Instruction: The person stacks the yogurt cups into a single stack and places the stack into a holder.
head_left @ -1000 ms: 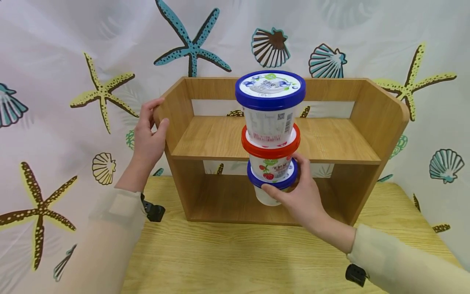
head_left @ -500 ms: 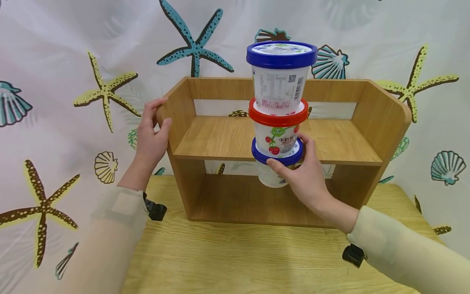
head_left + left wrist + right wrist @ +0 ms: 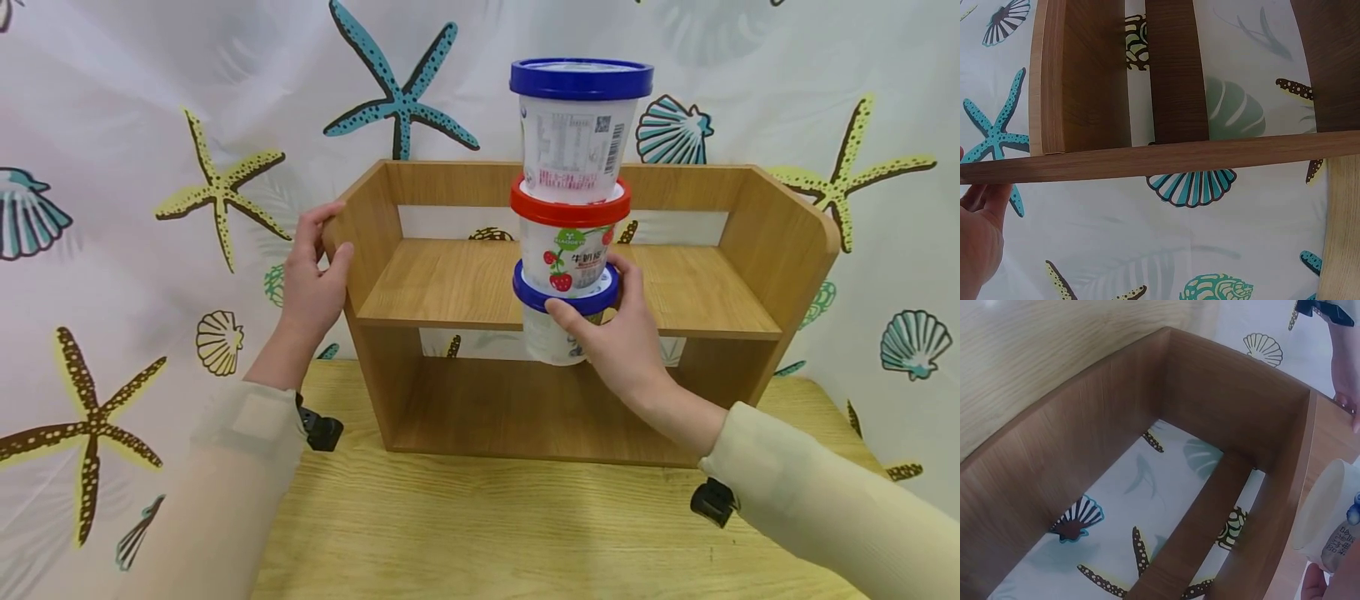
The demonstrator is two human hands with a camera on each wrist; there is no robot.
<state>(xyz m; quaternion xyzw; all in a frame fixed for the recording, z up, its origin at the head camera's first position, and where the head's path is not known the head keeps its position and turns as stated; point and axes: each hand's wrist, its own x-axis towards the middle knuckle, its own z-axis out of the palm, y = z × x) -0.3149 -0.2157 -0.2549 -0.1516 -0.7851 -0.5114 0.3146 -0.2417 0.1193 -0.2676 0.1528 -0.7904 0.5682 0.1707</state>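
Note:
My right hand point(image 3: 621, 343) grips the lowest tub point(image 3: 549, 337) of a stack of three just below its blue lid, thumb on the near side. On it sits a tub with a red lid and strawberry print point(image 3: 560, 257). A larger white tub with a blue lid point(image 3: 573, 148) tops the stack. The stack is in the air before the wooden shelf point(image 3: 450, 283), the lowest tub level with the middle board. In the right wrist view only this tub's base point(image 3: 1325, 519) shows. My left hand point(image 3: 309, 279) holds the front edge of the shelf's left side panel.
The two-level shelf stands on a light wooden table point(image 3: 450, 525). Its right side panel point(image 3: 787, 250) rises right of the stack. Behind hangs a white cloth point(image 3: 247, 67) printed with starfish and shells.
My right hand has lifted the stack upward and slightly to the right, from low before the lower compartment to middle-board height. My left hand stays on the side panel.

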